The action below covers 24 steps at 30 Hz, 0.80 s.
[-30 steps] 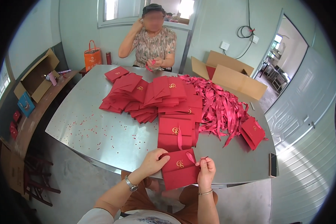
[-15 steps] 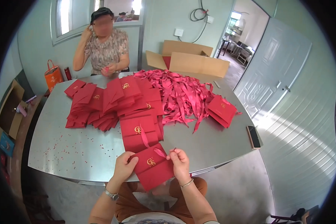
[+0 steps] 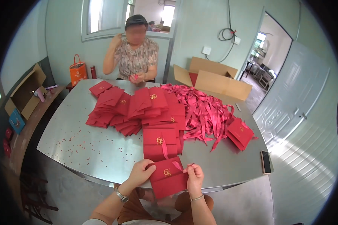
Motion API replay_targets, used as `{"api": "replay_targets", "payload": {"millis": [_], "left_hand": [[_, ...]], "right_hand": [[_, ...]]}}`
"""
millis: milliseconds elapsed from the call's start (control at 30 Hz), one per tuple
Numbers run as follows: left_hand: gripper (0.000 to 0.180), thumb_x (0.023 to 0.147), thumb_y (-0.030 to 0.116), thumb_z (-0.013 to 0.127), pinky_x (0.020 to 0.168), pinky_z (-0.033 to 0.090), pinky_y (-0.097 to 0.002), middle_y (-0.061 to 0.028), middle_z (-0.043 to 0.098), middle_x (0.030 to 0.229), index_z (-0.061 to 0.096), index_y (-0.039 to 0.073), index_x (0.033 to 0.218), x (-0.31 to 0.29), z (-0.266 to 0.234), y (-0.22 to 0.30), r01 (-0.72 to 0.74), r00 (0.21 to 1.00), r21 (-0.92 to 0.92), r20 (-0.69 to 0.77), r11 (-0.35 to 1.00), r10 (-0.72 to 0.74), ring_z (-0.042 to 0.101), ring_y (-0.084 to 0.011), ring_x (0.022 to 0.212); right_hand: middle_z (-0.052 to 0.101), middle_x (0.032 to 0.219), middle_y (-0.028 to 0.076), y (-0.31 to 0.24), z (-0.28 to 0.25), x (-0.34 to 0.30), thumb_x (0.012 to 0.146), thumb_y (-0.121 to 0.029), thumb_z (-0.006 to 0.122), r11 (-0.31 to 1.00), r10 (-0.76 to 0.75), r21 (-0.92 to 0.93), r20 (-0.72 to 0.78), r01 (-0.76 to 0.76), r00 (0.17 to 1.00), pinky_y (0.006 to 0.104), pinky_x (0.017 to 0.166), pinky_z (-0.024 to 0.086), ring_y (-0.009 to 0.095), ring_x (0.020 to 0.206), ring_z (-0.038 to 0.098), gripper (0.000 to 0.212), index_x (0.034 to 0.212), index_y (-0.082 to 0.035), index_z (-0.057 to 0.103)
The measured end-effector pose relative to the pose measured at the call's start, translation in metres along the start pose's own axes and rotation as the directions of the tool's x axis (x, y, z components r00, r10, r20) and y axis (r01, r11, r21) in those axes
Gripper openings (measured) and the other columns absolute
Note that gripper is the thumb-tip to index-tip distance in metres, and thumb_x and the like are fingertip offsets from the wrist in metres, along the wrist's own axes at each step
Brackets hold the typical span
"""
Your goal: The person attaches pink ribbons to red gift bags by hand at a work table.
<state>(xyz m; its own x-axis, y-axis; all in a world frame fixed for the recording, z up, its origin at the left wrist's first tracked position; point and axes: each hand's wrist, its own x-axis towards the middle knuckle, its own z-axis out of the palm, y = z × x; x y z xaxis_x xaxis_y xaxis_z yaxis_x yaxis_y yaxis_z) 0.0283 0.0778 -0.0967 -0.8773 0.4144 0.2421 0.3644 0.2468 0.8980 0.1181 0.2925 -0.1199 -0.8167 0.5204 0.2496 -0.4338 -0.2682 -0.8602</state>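
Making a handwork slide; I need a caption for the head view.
Left hand grips a flat red packet while the right hand pinches its pink ribbon at a metal table.

- Bag (image 3: 169,182): smooth, matt red paper.
- Ribbons (image 3: 204,112): glossy, satin-like cloth.
- Table (image 3: 218,161): smooth metal with a soft shine.
- Box (image 3: 223,84): matt brown cardboard.
- Watch (image 3: 122,195): shiny metal.

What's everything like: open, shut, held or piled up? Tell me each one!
Left hand: closed on the red bag
Right hand: pinching its ribbon
Red bag: flat, held
Other red bags: piled on the table
Loose ribbons: tangled heap
Cardboard box behind the ribbons: flaps open
Door: open
Orange bag: upright
Phone: lying at the table's edge
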Motion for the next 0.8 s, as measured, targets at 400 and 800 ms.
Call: {"api": "replay_targets", "payload": {"millis": [400, 800], "left_hand": [[0.021, 0.086, 0.017, 0.065, 0.075, 0.051, -0.0339, -0.0153, 0.067, 0.089, 0.066, -0.001, 0.096, -0.002, 0.001, -0.005, -0.018, 0.999, -0.065, 0.036, 0.998, 0.021, 0.066, -0.0268, 0.082], [0.011, 0.092, 0.008, 0.06, 0.074, 0.044, -0.0233, 0.0003, 0.06, 0.087, 0.062, -0.001, 0.097, 0.001, 0.002, -0.015, 0.065, 0.998, -0.198, 0.01, 0.978, -0.065, 0.052, -0.0074, 0.081]], "right_hand": [[0.063, 0.086, 0.003, -0.001, 0.001, -0.002, 0.097, -0.006, 0.056, 0.989, 0.063, -0.131, -0.058, -0.071, 0.996, 0.0246, 0.077, 0.048, 0.011, 0.082, 0.06, 0.008, 0.102, 0.0, 0.059], [0.065, 0.089, 0.002, -0.002, 0.005, 0.004, 0.097, -0.01, 0.056, 0.983, 0.106, -0.148, -0.007, -0.106, 0.994, 0.0251, 0.079, 0.051, 0.01, 0.084, 0.062, 0.012, 0.105, -0.002, 0.059]]}}
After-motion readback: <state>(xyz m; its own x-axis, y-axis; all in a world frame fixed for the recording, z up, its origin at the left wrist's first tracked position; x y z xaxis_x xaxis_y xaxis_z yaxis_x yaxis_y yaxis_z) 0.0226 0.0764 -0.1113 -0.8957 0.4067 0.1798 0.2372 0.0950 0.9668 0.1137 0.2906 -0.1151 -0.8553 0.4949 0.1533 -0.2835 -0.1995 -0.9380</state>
